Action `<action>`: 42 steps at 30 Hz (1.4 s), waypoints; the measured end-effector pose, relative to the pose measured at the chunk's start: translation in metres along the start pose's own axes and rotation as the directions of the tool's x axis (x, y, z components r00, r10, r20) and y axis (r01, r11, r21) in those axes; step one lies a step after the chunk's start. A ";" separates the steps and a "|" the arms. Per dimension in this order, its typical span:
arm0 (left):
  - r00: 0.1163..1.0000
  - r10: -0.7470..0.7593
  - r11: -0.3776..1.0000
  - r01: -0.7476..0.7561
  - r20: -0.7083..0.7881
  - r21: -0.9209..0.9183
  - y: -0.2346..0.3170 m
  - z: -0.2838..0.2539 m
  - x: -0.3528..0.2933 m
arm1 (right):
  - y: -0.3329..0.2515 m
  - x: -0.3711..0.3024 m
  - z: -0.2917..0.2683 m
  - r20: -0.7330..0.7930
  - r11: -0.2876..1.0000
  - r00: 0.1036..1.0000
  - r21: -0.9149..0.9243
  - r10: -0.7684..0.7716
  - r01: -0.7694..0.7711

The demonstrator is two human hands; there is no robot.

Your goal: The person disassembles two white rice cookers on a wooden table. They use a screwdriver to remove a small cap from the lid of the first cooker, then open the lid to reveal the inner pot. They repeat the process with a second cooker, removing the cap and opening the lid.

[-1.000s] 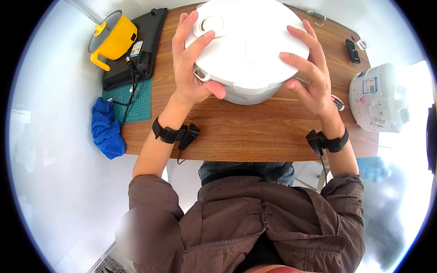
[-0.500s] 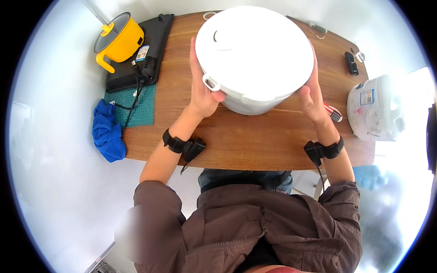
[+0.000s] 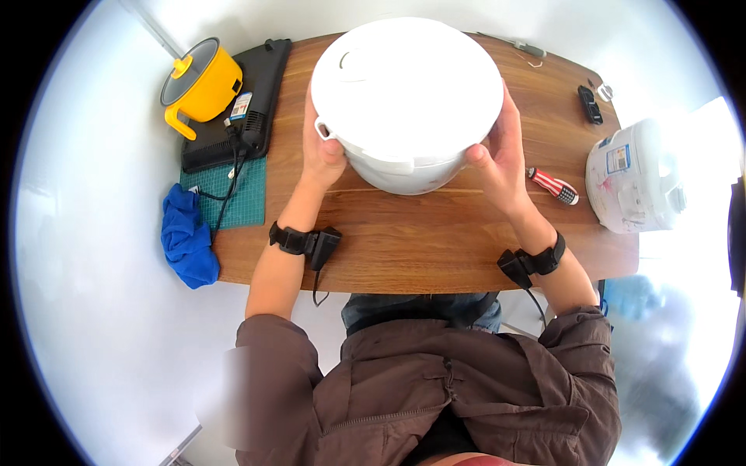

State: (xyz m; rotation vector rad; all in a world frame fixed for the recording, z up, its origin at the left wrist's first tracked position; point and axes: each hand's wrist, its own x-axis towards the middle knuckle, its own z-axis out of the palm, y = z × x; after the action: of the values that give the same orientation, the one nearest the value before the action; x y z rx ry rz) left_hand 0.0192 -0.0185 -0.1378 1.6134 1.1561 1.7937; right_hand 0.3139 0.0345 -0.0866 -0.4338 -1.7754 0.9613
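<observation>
White rice cooker is up off the wooden table now, closer to the camera than a second ago. Left hand and right hand clamp its sides. The lift looks underway, grip steady.

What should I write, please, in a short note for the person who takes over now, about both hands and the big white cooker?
Left hand: fingers clamped on the left side of the white cooker.
Right hand: fingers clamped on its right side.
Things: the cooker is raised toward the camera over the wooden table, lid shut. A second white cooker stands at the right edge; a striped screwdriver lies beside it.
Done: cooker gripped on both sides.
Left: it is not yet set down or opened.
</observation>
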 end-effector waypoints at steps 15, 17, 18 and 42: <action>0.964 -0.243 0.941 0.209 -0.103 -0.266 0.039 -0.003 0.010 | 0.009 0.007 -0.005 0.002 1.000 1.000 -0.020 -0.004 0.004; 0.951 -0.287 0.914 0.236 -0.113 -0.329 0.046 0.003 0.008 | 0.006 0.007 0.003 -0.032 1.000 0.999 0.016 0.023 -0.023; 0.926 -0.345 0.893 0.273 -0.155 -0.357 0.045 0.007 0.005 | 0.008 0.006 0.005 -0.049 0.999 0.999 0.051 0.022 -0.019; 0.902 -0.408 0.897 0.367 -0.142 -0.245 0.011 0.006 -0.013 | 0.025 0.003 -0.004 0.119 0.976 0.974 -0.124 0.191 -0.177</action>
State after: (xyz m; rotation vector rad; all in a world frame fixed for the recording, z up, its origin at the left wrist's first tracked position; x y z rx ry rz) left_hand 0.0300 -0.0328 -0.1360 1.0175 1.2198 1.7566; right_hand 0.3131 0.0533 -0.1036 -0.6294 -1.9398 1.0412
